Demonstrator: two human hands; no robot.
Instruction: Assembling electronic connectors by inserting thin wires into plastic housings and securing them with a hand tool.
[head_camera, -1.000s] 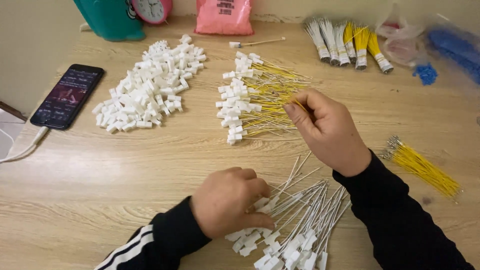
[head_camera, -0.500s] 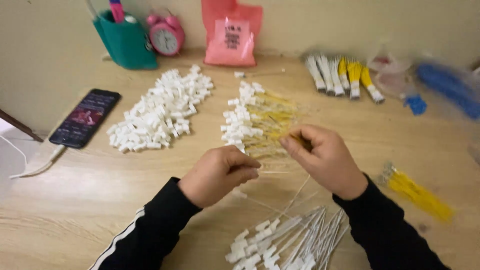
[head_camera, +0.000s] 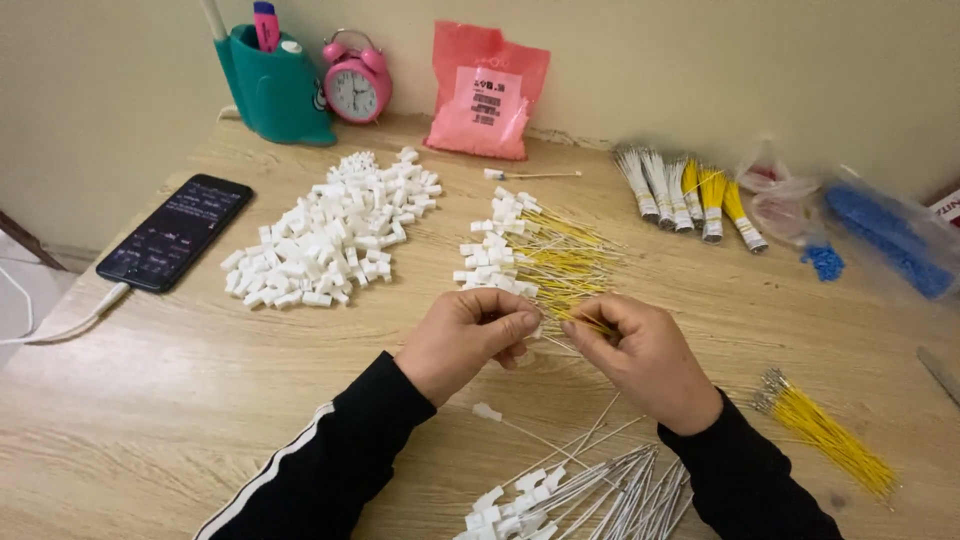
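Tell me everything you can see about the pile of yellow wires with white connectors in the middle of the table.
The pile of yellow wires with white connectors lies flat on the wooden table, right of the heap of loose white connectors. Thin yellow wires fan out rightward and toward the person; small white plastic-looking housings cluster along the pile's left edge. The right hand pinches wire at the near end, the left hand beside it.
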